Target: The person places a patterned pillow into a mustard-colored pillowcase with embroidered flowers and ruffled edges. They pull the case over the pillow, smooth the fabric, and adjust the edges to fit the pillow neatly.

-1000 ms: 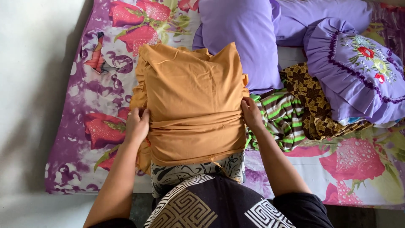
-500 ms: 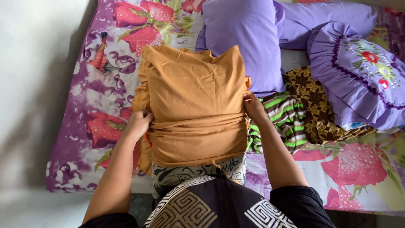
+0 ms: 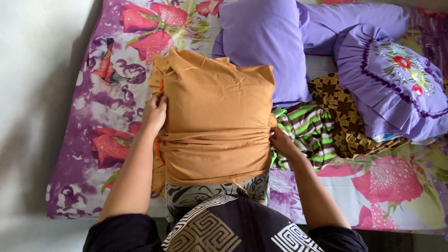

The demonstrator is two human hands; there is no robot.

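An orange pillow (image 3: 215, 114) in a ruffled cover stands upright against my body on the bed (image 3: 93, 140). A black-and-white patterned inner pillow (image 3: 212, 193) shows below the cover's lower hem. My left hand (image 3: 155, 113) grips the cover's left side about halfway up. My right hand (image 3: 278, 140) pinches the cover's right edge lower down, where the cloth bunches in folds.
The bed's sheet is purple and white with red strawberries. Plain purple pillows (image 3: 266, 42) lie behind the orange one, and an embroidered purple ruffled pillow (image 3: 396, 84) lies at the right. Green-striped cloth (image 3: 310, 133) and brown patterned cloth (image 3: 343, 112) lie between them. White floor (image 3: 32, 93) is at the left.
My left hand has slid up the pillow's left side. My right hand has dropped lower on the right edge. The pillow's top right corner has flattened.
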